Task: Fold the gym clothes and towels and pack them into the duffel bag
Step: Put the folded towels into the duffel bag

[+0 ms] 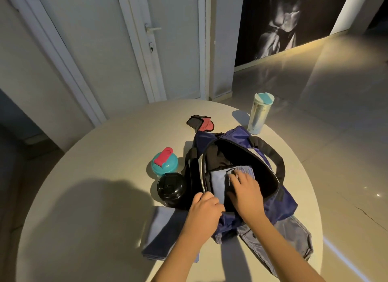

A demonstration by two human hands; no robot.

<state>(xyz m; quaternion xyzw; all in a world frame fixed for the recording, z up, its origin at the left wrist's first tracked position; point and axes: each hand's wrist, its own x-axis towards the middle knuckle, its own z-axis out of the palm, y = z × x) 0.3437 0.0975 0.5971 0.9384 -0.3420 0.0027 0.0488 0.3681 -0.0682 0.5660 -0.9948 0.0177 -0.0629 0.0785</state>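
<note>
Blue towel (pixel 218 185) sits in duffel bag (pixel 237 134); right hand (pixel 245 189) seemingly flat on it, left hand (pixel 206 206) grips the rim; second towel (pixel 161 233) and grey garment (pixel 294 235) are not yet packed.

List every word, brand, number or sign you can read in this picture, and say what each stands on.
No text can be read here.
On the duffel bag: small dark patch on its side, no lettering legible.
On the black lid: raised marks, too blurred to read.
On the tall tumbler: pattern only, no letters show.
On the wall poster: a picture, no words visible.
</note>
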